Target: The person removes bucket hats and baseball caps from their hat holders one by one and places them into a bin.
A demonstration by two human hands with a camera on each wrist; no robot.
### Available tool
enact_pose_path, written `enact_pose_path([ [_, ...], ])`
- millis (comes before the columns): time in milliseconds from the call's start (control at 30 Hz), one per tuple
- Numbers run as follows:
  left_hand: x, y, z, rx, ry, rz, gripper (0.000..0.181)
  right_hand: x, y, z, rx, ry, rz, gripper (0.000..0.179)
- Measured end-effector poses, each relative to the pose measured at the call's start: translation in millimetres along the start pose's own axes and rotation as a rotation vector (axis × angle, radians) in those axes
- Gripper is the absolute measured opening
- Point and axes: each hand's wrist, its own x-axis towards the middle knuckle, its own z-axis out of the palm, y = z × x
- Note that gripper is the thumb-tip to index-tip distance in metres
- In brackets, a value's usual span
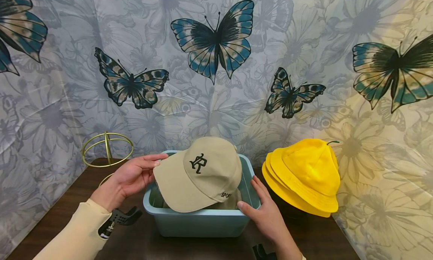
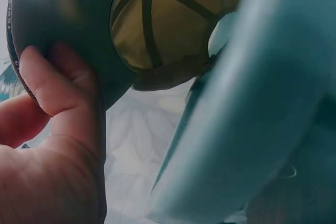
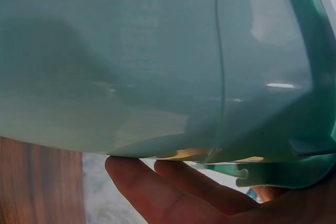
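A beige baseball cap (image 1: 211, 169) with a dark embroidered emblem sits tilted at the mouth of a light blue plastic bin (image 1: 203, 224), its brim to the left. My left hand (image 1: 133, 177) pinches the brim's left edge, and the left wrist view shows its fingers (image 2: 52, 87) against the dark underside. At the bin's front right corner, my right hand (image 1: 267, 207) grips the rim, thumb over the edge and fingers along the outer wall (image 3: 157, 77). More beige and greenish fabric lies inside, mostly hidden under the cap.
Stacked yellow bucket hats (image 1: 304, 173) stand to the right of the bin. A gold wire hat stand (image 1: 107, 149) is at the back left, partly behind my left hand. Behind the dark wooden table (image 1: 135, 241) hangs a butterfly-print cloth (image 1: 216, 113).
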Motion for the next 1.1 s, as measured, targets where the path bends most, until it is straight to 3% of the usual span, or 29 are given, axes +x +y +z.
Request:
enact_pose_path([
  [500, 21.8, 0.9, 10.5, 0.122, 0.119, -0.113, 0.052, -1.0, -2.3, -0.6, 0.001, -0.006, 0.020, 0.088],
  [833, 27.0, 13.0, 22.5, 0.201, 0.114, -0.109, 0.051, -0.7, -2.9, -0.7, 0.008, -0.002, 0.017, 0.089],
  [1100, 30.3, 12.5, 23.4, 0.220, 0.104, -0.129, 0.051, 1.5, 1.7, -1.0, 0.030, -0.013, 0.006, 0.088],
])
